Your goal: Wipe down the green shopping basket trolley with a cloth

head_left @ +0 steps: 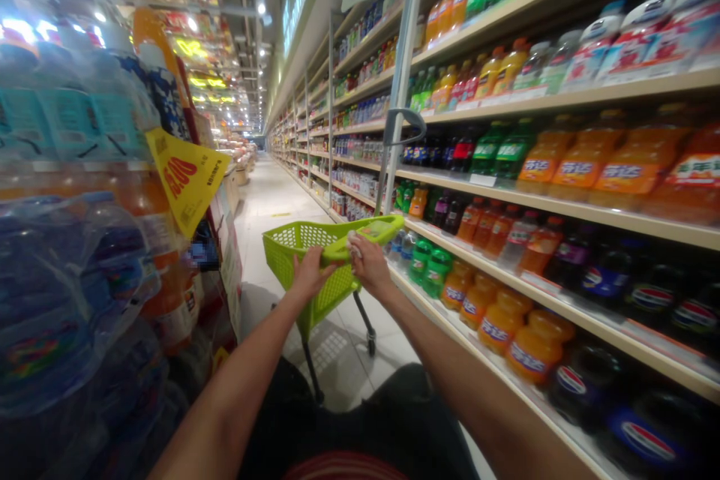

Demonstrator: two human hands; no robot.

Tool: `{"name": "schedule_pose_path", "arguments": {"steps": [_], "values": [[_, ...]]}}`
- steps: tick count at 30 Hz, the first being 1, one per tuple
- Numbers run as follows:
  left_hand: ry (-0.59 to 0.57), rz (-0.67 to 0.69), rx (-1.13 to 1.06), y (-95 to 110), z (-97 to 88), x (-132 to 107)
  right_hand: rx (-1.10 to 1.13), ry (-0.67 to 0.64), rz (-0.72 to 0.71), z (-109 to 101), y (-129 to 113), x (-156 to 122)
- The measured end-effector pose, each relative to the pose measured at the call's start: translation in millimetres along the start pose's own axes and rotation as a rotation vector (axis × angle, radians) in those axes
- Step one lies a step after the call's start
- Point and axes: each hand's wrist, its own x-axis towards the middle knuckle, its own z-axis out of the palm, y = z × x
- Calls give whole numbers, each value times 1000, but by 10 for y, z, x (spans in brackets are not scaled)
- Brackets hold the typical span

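Note:
A lime-green plastic shopping cart point(331, 296) stands in front of me, turned at an angle, its basket wall full of small holes. My left hand point(311, 271) is closed round the left part of its handle bar point(336, 250). Farther right along the bar, my right hand point(368, 264) is closed on a small crumpled white piece point(352, 241), which looks like a tissue or wipe and presses against the bar. Part of this white piece is hidden by my fingers. The cart's basket shows nothing inside from this angle.
Tall shelves point(506, 187) of bottled drinks line the right side, close to the cart. At the left, wrapped bottle packs point(50, 300) are stacked high, with a yellow price sign point(188, 176) sticking out. A pale tiled aisle point(281, 191) runs ahead between them.

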Motion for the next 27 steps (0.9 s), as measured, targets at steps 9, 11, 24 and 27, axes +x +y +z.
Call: {"name": "schedule_pose_path", "arguments": {"steps": [9,11,24,27], "values": [[77,-51,12,340,40,-24,36,-22,-35,11,-107,11],[62,-50,18,416,86,-18,9,-4,13,-37,-9,15],[-239,45,74,312,244,-45,-144,-11,96,-168,129,-50],[-266,88,94,411,248,-47,-202,-127,72,-176,34,-9]]}}
